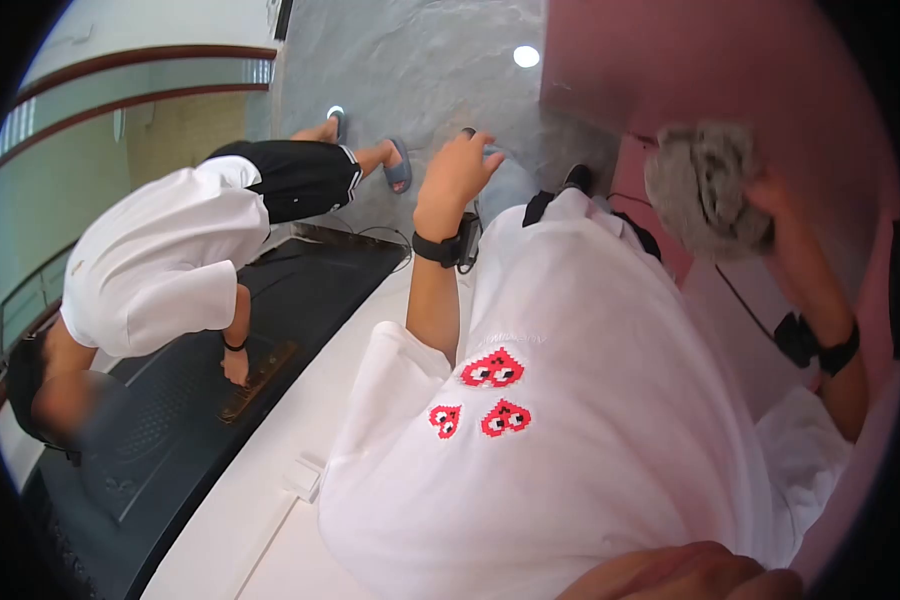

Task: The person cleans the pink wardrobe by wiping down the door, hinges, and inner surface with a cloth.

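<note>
My right hand (778, 205), slightly blurred, holds a bunched grey cloth (708, 185) near the pink wall. The cloth hangs in folds, and part of my fingers is hidden behind it. My left hand (458, 172) is in front of my body, above the grey floor, with its fingers loosely bent and apart. Nothing shows in it. A dark band sits on one of its fingers. Each of my wrists carries a black strap with a small dark device, the left one (440, 248) and the right one (832, 350).
A person in a white shirt (160, 265) bends at the left, one hand (235, 368) at a brass-coloured handle plate (260, 382) on a black door-like panel (170, 450). Railings (150, 60) stand behind. A pink wall (690, 60) rises at the right of the grey floor (420, 60).
</note>
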Available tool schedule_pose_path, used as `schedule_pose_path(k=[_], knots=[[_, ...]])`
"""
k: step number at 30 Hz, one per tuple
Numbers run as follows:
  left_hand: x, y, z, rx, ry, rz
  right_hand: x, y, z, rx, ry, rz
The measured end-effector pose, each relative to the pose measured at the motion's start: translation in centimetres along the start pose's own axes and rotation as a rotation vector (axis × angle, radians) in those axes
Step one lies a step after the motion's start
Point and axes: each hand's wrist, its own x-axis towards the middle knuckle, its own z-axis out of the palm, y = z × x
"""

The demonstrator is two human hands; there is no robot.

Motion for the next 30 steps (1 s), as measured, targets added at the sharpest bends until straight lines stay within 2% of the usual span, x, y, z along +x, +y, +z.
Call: schedule_pose_path(k=[1,3,7,9,10,12,16,18,20,24,26,30], knots=[[-0.4,-2.8,0.8,-0.027,0.017,-0.017,0.4,-0.7,1.4,-0.034,-0.011,0.004],[-2.3,-7.2,1.0,-0.049,-0.055,-0.199,0.2,-1.0,4.8,-0.013,-0.002,0.066],[-3.6,-9.7,-3.9,-0.168,-0.120,-0.279,3.5,-1.8,10.8,-0.037,-0.002,0.107],[-3.9,-11.5,-4.5,-0.266,-0.046,-0.164,5.0,0.2,13.6,0.056,0.158,0.117],[-3.8,-12.7,-5.9,-0.295,-0.034,-0.157,6.8,-0.2,15.8,0.054,0.154,0.113],[-3.4,-14.8,-7.1,-0.300,0.008,-0.124,10.4,-1.4,19.3,0.261,0.121,0.059],[-3.9,-15.4,-12.4,-0.283,0.078,-0.107,18.6,-1.0,23.2,0.289,0.093,-0.119],[-3.8,-15.9,-13.5,-0.295,0.176,-0.049,21.9,-3.1,26.2,0.546,0.128,-0.110],[-4.5,-16.7,-14.5,-0.327,0.180,-0.056,25.6,-3.9,28.1,0.661,0.082,-0.135],[-4.7,-19.3,-15.3,-0.378,0.119,-0.099,34.1,-4.2,28.3,0.876,0.140,-0.032],[-4.7,-20.0,-15.5,-0.358,0.116,-0.138,37.7,-3.3,25.7,1.021,0.143,0.045],[-3.4,-21.5,-16.9,-0.408,0.142,-0.253,45.2,-1.5,19.1,1.011,0.228,0.148]])
